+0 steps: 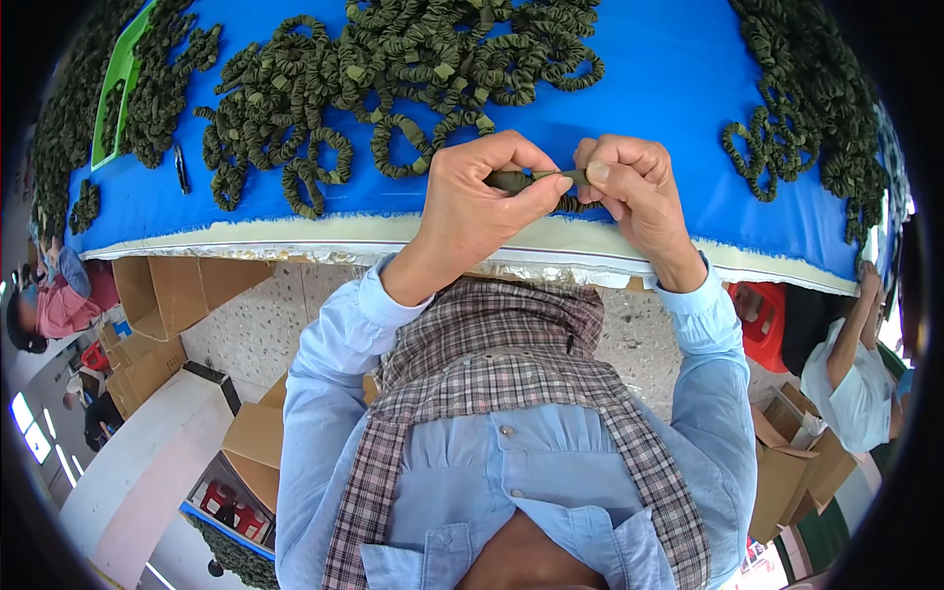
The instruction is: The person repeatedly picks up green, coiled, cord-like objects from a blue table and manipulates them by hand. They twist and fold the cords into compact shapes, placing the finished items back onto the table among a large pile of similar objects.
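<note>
Just over the table's near edge, both my hands pinch one dark green scrunchie (509, 181). My left hand (474, 202) has its thumb and forefinger closed on the band's gathered part. Thumb and curled fingers of my right hand (634, 192) grip a flat, ungathered stretch of the same band. Part of the band hangs behind my fingers and is mostly hidden. Beyond my hands lies a large heap of similar green scrunchies (423, 59) on the blue tabletop (649, 79). One loose scrunchie (398, 146) lies close to my left hand.
More scrunchies (777, 138) lie at the right, and others surround a green plastic tray (110, 108) at the far left. A black pen-like tool (181, 169) lies left of the heap. Cardboard boxes (197, 290) stand below the table edge. Other people sit at both sides.
</note>
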Demonstrator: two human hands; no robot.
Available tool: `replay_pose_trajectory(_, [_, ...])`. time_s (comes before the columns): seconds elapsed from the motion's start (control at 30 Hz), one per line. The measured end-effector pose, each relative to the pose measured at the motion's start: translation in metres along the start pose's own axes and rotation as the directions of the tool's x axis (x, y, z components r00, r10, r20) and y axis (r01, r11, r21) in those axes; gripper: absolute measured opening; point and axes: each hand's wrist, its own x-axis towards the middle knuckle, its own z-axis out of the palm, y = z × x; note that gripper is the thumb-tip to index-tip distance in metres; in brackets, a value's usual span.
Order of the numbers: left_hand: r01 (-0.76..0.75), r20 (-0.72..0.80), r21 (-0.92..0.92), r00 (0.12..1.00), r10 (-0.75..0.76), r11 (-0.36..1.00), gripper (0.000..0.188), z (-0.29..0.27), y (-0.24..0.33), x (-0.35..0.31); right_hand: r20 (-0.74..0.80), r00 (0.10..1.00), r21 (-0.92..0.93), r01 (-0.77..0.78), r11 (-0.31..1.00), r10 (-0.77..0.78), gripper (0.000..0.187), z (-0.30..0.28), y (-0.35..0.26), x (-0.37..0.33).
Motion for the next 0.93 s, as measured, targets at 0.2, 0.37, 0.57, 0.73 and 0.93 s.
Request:
replay_pose_trajectory(0.2, [-0.013, 0.051, -0.012, 0.999, 0.014, 1.000, 0.012, -0.006, -0.005, -0.003, 0.045, 0.999, 0.057, 0.021, 0.998, -0.024, 0.020, -0.006, 0.001, 0.001])
replay_pose_trajectory(0.37, [-0.038, 0.103, 0.001, 0.994, 0.037, 0.999, 0.019, -0.009, -0.004, -0.004, 0.082, 0.994, -0.133, -0.059, 0.989, 0.070, 0.026, -0.004, 0.000, -0.001])
replay_pose_trajectory(0.57, [-0.177, 0.113, 0.101, 0.980, 0.165, 0.979, 0.020, -0.010, -0.007, -0.005, 0.114, 0.990, -0.223, -0.059, 0.973, 0.086, 0.021, 0.004, -0.002, -0.003])
replay_pose_trajectory(0.73, [-0.124, 0.120, 0.059, 0.986, 0.116, 0.991, 0.014, -0.013, -0.012, -0.008, 0.110, 0.992, -0.195, -0.038, 0.980, 0.060, 0.018, 0.001, 0.003, -0.005])
replay_pose_trajectory(0.93, [-0.015, 0.106, 0.003, 0.994, 0.014, 1.000, 0.014, -0.013, -0.012, -0.010, 0.163, 0.986, -0.193, -0.008, 0.981, 0.040, 0.017, -0.003, 0.004, -0.005])
